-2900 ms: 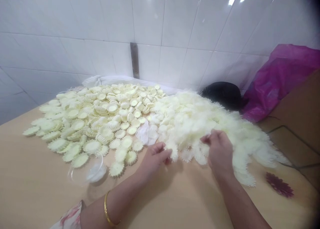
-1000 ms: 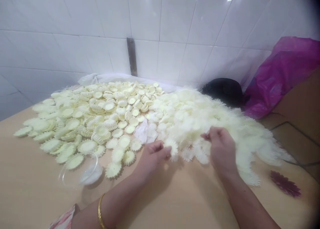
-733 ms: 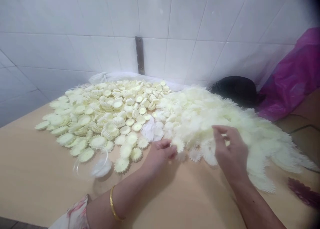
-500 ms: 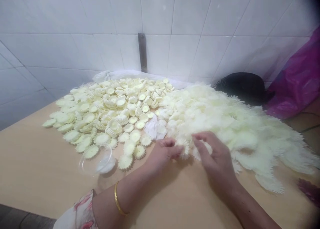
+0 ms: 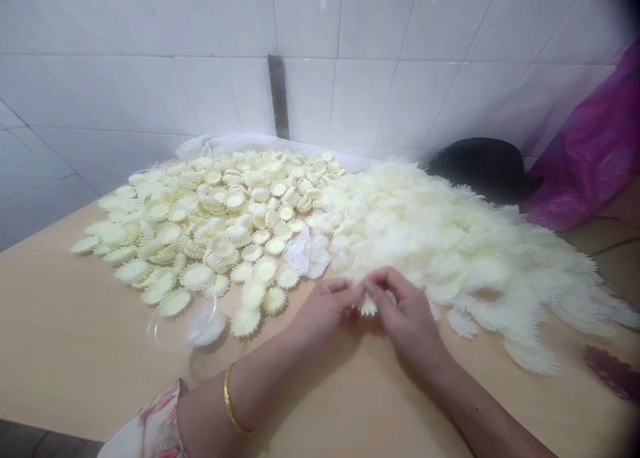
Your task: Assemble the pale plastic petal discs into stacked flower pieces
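Between my two hands is a pale yellow artificial flower piece (image 5: 369,305) with a toothed petal edge, partly hidden by my fingers. My left hand (image 5: 327,308) is closed on it from the left, thumb and fingers pinched together. From the right, my right hand (image 5: 403,311) pinches the same piece, its fingertips meeting those of the left. Behind and left of the hands spreads a heap of cupped yellow flower pieces (image 5: 235,201). To the right lies a broad pile of thin, pale petal layers (image 5: 470,258).
A clear round container with white contents (image 5: 206,328) stands left of my left arm. Crumpled white tissue (image 5: 306,253) lies beyond my hands. At the back right are a black rounded object (image 5: 477,168) and a magenta plastic bag (image 5: 590,148). A dark red piece (image 5: 613,371) lies far right.
My right hand has moved left, and its fingertips now meet my left hand at the flower piece. The view has shifted slightly.
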Tool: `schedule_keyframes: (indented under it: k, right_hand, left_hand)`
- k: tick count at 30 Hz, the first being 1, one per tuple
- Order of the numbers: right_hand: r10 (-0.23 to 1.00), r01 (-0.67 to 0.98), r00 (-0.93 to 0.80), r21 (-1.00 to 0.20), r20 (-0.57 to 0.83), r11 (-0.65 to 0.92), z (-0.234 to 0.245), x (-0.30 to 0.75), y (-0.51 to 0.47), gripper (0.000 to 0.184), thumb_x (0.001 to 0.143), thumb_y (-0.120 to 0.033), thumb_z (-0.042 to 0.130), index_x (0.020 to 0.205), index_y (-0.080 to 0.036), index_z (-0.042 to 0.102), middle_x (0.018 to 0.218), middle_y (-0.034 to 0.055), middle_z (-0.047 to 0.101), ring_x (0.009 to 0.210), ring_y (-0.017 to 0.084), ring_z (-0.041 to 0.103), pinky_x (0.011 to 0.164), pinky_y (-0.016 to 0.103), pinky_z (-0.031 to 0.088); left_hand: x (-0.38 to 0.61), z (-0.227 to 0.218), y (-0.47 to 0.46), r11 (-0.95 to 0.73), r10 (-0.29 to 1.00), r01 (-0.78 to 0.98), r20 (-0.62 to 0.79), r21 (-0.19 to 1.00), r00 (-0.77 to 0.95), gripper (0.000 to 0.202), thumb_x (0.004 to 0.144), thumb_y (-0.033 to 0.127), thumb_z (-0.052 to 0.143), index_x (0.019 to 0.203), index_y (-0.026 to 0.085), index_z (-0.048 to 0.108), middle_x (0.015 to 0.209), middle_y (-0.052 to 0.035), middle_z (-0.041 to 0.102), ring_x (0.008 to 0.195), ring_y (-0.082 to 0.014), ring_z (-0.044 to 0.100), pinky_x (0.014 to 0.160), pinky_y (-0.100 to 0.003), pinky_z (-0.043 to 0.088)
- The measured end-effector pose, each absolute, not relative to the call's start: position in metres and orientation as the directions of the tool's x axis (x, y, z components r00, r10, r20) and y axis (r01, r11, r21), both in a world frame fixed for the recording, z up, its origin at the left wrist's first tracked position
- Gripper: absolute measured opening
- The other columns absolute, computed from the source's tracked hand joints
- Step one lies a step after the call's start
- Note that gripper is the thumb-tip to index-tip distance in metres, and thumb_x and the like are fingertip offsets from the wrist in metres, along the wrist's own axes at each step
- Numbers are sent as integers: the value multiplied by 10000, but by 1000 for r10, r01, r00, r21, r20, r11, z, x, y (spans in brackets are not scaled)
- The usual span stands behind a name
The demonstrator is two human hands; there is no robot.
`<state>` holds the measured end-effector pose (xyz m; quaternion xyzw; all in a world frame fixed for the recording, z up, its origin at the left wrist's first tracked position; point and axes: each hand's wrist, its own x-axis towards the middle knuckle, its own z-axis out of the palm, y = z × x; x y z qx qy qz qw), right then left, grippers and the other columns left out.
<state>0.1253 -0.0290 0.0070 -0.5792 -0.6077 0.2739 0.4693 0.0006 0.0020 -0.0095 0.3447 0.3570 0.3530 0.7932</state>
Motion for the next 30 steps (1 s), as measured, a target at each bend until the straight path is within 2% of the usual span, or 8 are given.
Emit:
schedule_keyframes:
  k: [6, 10, 16, 20, 24, 27, 30]
  right_hand:
    - [953, 431, 165, -887, 256, 163, 5, 125, -30, 180, 828, -279, 475, 677, -188, 511, 597, -25, 508, 579, 117, 454, 546, 226, 364]
    - [957, 425, 153, -891, 246, 161, 4, 126, -30, 171, 844, -299, 459, 745, -191, 545, 639, -21, 544, 591, 117, 469, 551, 224, 374]
    - [957, 386, 153, -906, 247, 172, 7, 128, -31, 142, 822, -308, 504, 804, -185, 572, 747, 14, 612, 714, 154, 554, 649, 252, 422]
    - [988, 269, 26, -953, 154, 141, 10, 126, -30, 162, 782, -338, 564, 792, -179, 590, 748, 27, 629, 721, 165, 577, 660, 272, 440]
    - [996, 138, -58, -988, 65, 72, 8, 125, -29, 171, 742, -343, 604, 732, -173, 585, 680, 3, 600, 635, 136, 548, 591, 253, 425]
    - [999, 129, -35, -991, 33, 37, 4, 127, -28, 186, 747, -338, 591, 673, -173, 548, 624, -16, 550, 568, 109, 490, 533, 231, 387]
    - [1000, 119, 17, -993, 12, 10, 0, 130, -26, 216, 772, -365, 552, 663, -182, 511, 564, -33, 501, 507, 96, 438, 484, 219, 346]
  left_hand:
    - [-1, -4, 0, 435, 827, -234, -283, 869, 486, 208, 647, 249, 680, 588, 142, 512, 512, 24, 469, 471, -68, 433, 512, -224, 354]
    - [-2, -3, 1, 340, 875, -210, -226, 917, 428, 273, 680, 312, 654, 562, 146, 472, 505, 20, 472, 461, -70, 432, 489, -220, 335]
    - [0, -2, 3, 348, 907, -302, -237, 888, 347, 321, 668, 320, 673, 529, 142, 445, 484, 25, 462, 445, -60, 422, 477, -211, 334]
    - [0, -1, 3, 374, 905, -354, -254, 857, 342, 318, 648, 327, 692, 532, 138, 464, 485, 25, 467, 450, -58, 423, 473, -207, 330]
    - [-1, -5, 5, 384, 892, -338, -252, 859, 374, 340, 653, 380, 680, 531, 131, 484, 474, 21, 462, 450, -60, 422, 475, -210, 324]
    - [-3, -9, 6, 390, 873, -326, -233, 861, 428, 342, 683, 431, 639, 579, 130, 516, 520, 3, 495, 479, -79, 457, 496, -229, 353]
    - [-3, -10, 8, 409, 858, -345, -228, 845, 460, 302, 680, 401, 652, 609, 139, 520, 534, 7, 498, 498, -87, 471, 532, -246, 383]
